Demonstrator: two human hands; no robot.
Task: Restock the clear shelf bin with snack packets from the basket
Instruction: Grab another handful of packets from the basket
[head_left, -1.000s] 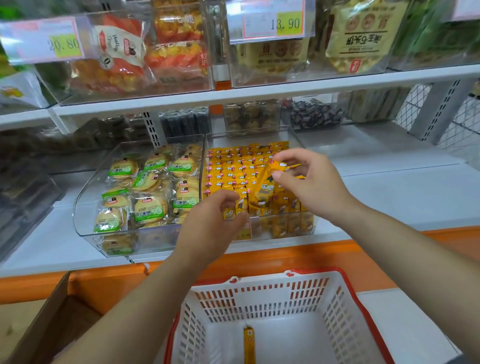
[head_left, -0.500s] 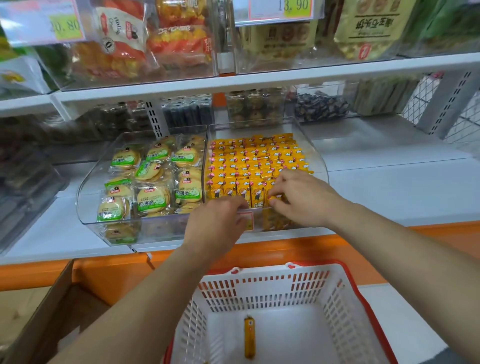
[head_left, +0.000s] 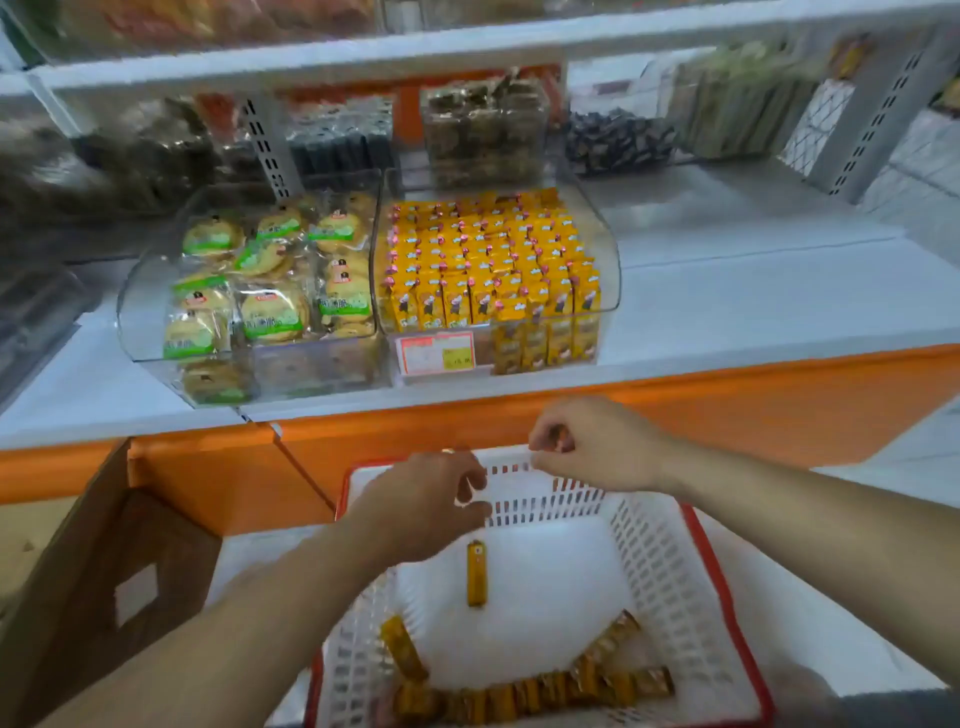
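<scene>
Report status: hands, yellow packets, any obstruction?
Left hand and right hand empty, over white plastic basket. Yellow snack packets left inside; clear shelf bin nearly full. Nothing blocking.

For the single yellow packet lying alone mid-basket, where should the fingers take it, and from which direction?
Pinch the lone packet across its narrow width, near the middle of its length, coming straight down from above. It lies flat on the basket floor, long axis running toward the shelf, with bare floor on both long sides. The left hand hangs just above its far end, so is probably the handier one.
</scene>
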